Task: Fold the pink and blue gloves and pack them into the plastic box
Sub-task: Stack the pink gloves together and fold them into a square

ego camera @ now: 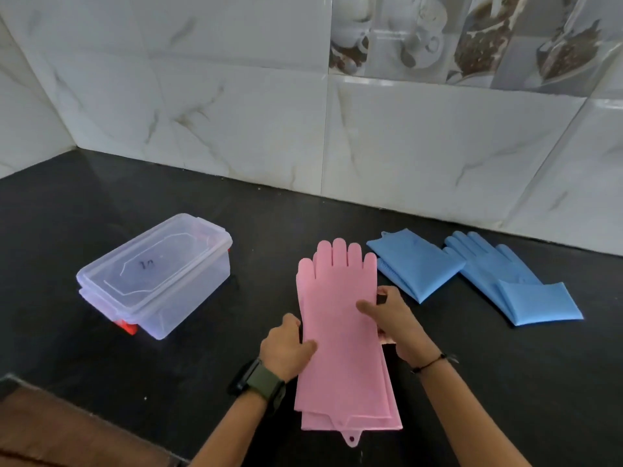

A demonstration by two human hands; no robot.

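Note:
Two pink gloves (340,335) lie stacked flat on the black counter, fingers pointing to the wall. My left hand (286,348) grips their left edge with the thumb on top. My right hand (394,321) pinches the right edge near the palm. Two blue gloves lie to the right: one folded (414,264), the other (512,284) with its cuff turned over. The clear plastic box (158,274) stands at the left with its lid on.
The black counter (101,348) ends at a marble-tiled wall (337,136) behind and to the left. A brown wooden edge (67,433) shows at the bottom left. The box has red clips (127,327).

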